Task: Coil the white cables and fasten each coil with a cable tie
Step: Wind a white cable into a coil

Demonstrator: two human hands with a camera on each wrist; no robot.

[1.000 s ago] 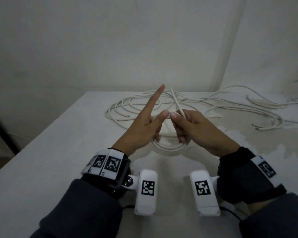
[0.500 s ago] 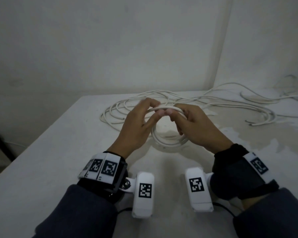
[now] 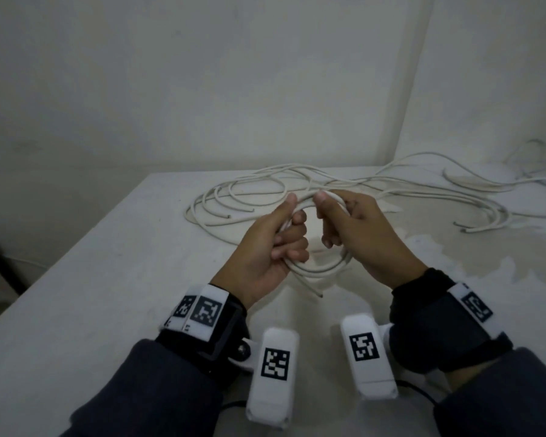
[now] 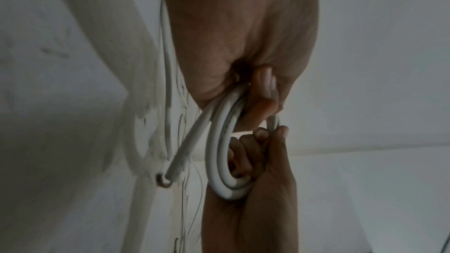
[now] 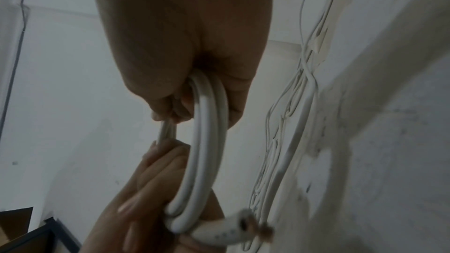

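A small coil of white cable (image 3: 322, 270) hangs just above the white table (image 3: 92, 294), held between both hands. My left hand (image 3: 278, 238) grips its left side with curled fingers, thumb up on the top strand. My right hand (image 3: 350, 222) grips the right side, thumb pressing the top. A cut cable end (image 3: 312, 290) sticks out below the coil toward me. The left wrist view shows the coil's turns (image 4: 219, 151) running into the right hand (image 4: 263, 161). The right wrist view shows the coil (image 5: 207, 151) and the cut end (image 5: 243, 224). No cable tie is visible.
Several loose white cables (image 3: 240, 200) lie tangled on the table behind the hands, with more cables (image 3: 473, 197) stretching to the right toward the wall corner. The table's left edge (image 3: 76, 247) drops off to a dark floor.
The left index finger, pointing up a second ago, has curled down. The upright cable end was laid into the coil. Both hands now grip the coil from either side.
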